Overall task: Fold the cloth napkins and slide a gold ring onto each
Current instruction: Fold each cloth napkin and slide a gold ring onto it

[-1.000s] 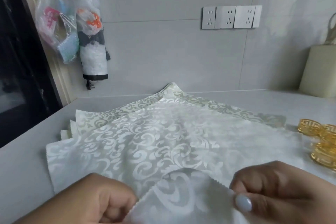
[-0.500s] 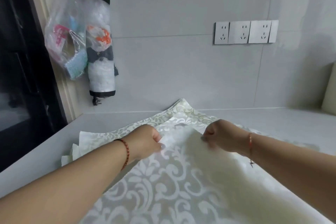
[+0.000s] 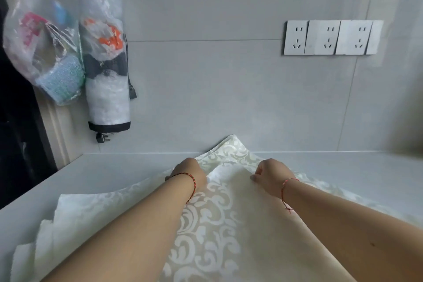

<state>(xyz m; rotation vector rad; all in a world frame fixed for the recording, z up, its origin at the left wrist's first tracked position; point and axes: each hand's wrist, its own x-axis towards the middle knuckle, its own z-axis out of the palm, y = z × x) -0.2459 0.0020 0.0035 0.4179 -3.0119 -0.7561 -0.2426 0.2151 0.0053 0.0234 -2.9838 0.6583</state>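
A cream napkin (image 3: 212,217) with a white scroll pattern lies on top of a stack of similar napkins (image 3: 68,217) on the pale counter. Its near corner has been carried over to the far corner, close to the wall. My left hand (image 3: 191,173) pinches that corner on the left side. My right hand (image 3: 271,175) pinches it on the right, about a hand's width away. Both arms stretch forward over the cloth. No gold ring is in view.
The grey counter (image 3: 354,174) runs to a tiled wall with a row of sockets (image 3: 329,38). A clear plastic bag (image 3: 43,48) and a tube bag holder (image 3: 106,57) hang at the upper left. A dark opening (image 3: 16,144) borders the left edge.
Both hands have carried the napkin's near corner from the counter's front edge across to the far corner. The view has tilted up, and the gold rings at the right have left the frame.
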